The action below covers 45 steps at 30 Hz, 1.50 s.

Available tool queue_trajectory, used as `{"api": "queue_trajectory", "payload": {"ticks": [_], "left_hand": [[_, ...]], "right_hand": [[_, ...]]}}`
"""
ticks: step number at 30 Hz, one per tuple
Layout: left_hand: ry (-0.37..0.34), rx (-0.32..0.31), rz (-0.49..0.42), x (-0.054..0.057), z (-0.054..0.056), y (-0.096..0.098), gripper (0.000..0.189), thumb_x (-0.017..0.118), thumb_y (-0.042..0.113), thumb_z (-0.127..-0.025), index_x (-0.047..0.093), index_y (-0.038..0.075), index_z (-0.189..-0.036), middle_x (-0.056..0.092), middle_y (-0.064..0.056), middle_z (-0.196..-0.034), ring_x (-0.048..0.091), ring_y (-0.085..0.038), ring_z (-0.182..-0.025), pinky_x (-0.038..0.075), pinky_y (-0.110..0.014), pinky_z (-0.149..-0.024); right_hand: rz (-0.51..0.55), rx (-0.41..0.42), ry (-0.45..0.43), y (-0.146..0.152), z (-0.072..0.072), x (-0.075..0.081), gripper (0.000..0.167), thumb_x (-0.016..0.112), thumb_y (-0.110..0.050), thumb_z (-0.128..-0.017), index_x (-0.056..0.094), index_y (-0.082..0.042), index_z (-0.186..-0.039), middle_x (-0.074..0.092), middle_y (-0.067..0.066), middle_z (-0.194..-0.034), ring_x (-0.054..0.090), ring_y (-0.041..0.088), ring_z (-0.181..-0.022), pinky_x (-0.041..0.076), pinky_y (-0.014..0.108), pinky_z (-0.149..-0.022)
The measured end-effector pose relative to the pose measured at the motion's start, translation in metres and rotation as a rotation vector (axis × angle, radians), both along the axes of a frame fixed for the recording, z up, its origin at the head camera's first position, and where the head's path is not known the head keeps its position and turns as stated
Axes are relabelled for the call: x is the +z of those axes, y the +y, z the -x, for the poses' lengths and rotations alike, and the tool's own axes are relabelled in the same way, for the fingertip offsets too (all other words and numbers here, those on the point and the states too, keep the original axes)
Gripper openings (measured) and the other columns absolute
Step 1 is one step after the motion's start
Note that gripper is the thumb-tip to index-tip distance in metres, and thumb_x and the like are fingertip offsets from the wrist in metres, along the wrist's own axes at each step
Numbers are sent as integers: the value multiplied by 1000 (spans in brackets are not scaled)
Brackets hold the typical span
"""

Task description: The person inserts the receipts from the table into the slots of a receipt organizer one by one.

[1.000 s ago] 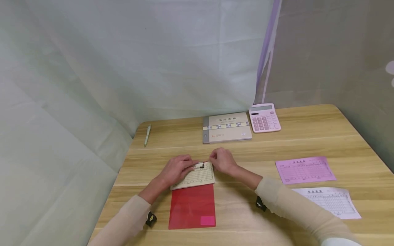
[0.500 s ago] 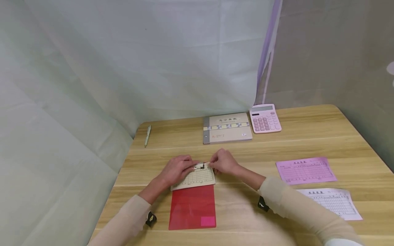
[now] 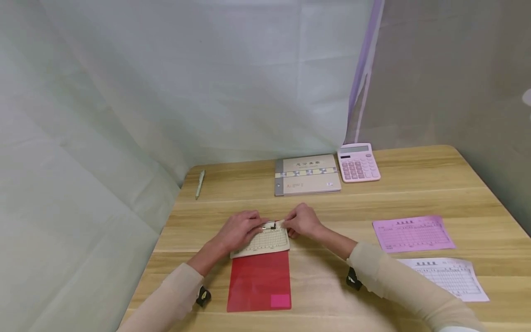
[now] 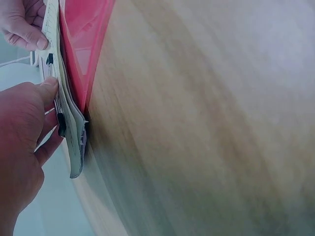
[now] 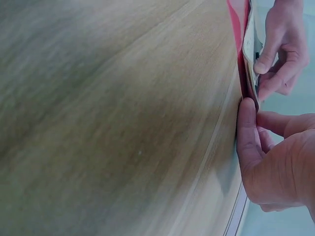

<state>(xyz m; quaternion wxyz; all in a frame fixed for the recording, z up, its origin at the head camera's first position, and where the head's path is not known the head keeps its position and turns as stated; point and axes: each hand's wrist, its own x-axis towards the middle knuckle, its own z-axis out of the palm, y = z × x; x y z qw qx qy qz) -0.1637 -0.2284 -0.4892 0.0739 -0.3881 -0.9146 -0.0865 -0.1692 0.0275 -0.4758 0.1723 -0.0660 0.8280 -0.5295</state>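
A stack of cream printed forms (image 3: 267, 240) lies on the upper part of a red translucent board (image 3: 259, 281). Across the stack's top edge sits a metal clip (image 3: 268, 226) with black ends. My left hand (image 3: 239, 231) grips this clip, its thumb on the clip in the left wrist view and its fingers wrapped round the edge. At the top right corner, my right hand (image 3: 304, 220) pinches the forms between thumb and fingers. The right wrist view shows the right hand (image 5: 278, 152) holding that corner close over the wooden table.
Behind the hands lie a ledger book (image 3: 308, 175) and a pink calculator (image 3: 358, 162). A pen (image 3: 200, 185) rests at the far left. To the right are a purple form (image 3: 413, 234) and a white form (image 3: 450, 278), partly behind the right sleeve (image 3: 398, 276). Curtains enclose the table (image 3: 332, 299).
My right hand's fingers have come down and in round the top right corner of the forms. The left hand stays at the clip. The head view has tilted slightly.
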Motion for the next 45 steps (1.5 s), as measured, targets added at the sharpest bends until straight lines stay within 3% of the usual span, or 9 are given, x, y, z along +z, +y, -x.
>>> {"api": "queue_trajectory", "payload": {"ticks": [9, 14, 20, 24, 28, 31, 34, 38, 45], "left_hand": [[38, -23, 11, -1, 2, 0, 28, 73, 19, -103, 78, 14, -130, 64, 4, -97, 58, -10, -84, 53, -30, -72], [10, -16, 1, 1, 3, 0, 30, 74, 22, -102, 77, 14, -131, 64, 4, -98, 57, -10, -84, 53, -30, -72], [-50, 23, 22, 4, 5, -2, 32, 75, 26, -102, 76, 18, -133, 64, 6, -102, 58, -9, -88, 53, -31, -76], [-91, 47, 15, 2, 7, -4, 33, 75, 27, -102, 76, 19, -134, 64, 8, -102, 57, -8, -87, 52, -31, -76], [-115, 53, -8, 1, 8, -5, 34, 76, 27, -101, 76, 20, -134, 63, 9, -100, 55, -7, -86, 51, -30, -76], [-133, 58, -19, 2, 8, -5, 34, 76, 27, -101, 76, 20, -134, 62, 10, -99, 54, -7, -84, 50, -30, -75], [-153, 68, -33, 3, 8, -4, 34, 77, 27, -100, 77, 21, -133, 62, 10, -98, 54, -7, -83, 49, -29, -74], [-187, 89, -62, 3, 7, -3, 34, 78, 27, -99, 78, 21, -132, 62, 11, -98, 52, -7, -80, 47, -28, -72], [-297, 161, -120, 1, 8, -5, 33, 79, 28, -99, 77, 27, -132, 63, 15, -101, 53, -7, -84, 47, -28, -74]], "right_hand": [[18, -28, -6, -1, -1, 0, 6, 79, 1, -92, 81, 7, -94, 75, 12, -75, 72, 22, -58, 60, 31, -56], [40, -18, -39, 1, 0, 1, 10, 78, -2, -95, 81, 6, -98, 76, 12, -78, 71, 20, -58, 60, 31, -57], [177, -15, -139, 14, 5, 10, 20, 74, -5, -97, 76, 10, -109, 77, 20, -93, 73, 23, -70, 63, 36, -68], [122, 38, -7, 32, 8, 17, 24, 74, -9, -99, 75, 8, -116, 78, 17, -99, 75, 30, -84, 63, 40, -76], [33, 96, 150, 59, 15, 27, 30, 75, -19, -101, 75, 2, -123, 78, 11, -110, 74, 29, -102, 59, 44, -92], [31, 117, 176, 86, 19, 36, 36, 75, -24, -101, 74, 0, -129, 76, 11, -122, 71, 29, -115, 54, 46, -101], [39, 112, 171, 117, 22, 42, 41, 76, -27, -101, 72, -2, -133, 74, 12, -128, 69, 29, -119, 54, 44, -102], [41, 106, 177, 166, 21, 50, 45, 74, -27, -102, 67, 0, -138, 72, 14, -133, 68, 25, -121, 53, 33, -100], [-64, 37, 186, 261, 9, 56, 51, 70, -32, -106, 61, -3, -147, 65, 17, -143, 62, -6, -115, 47, 14, -92]]}}
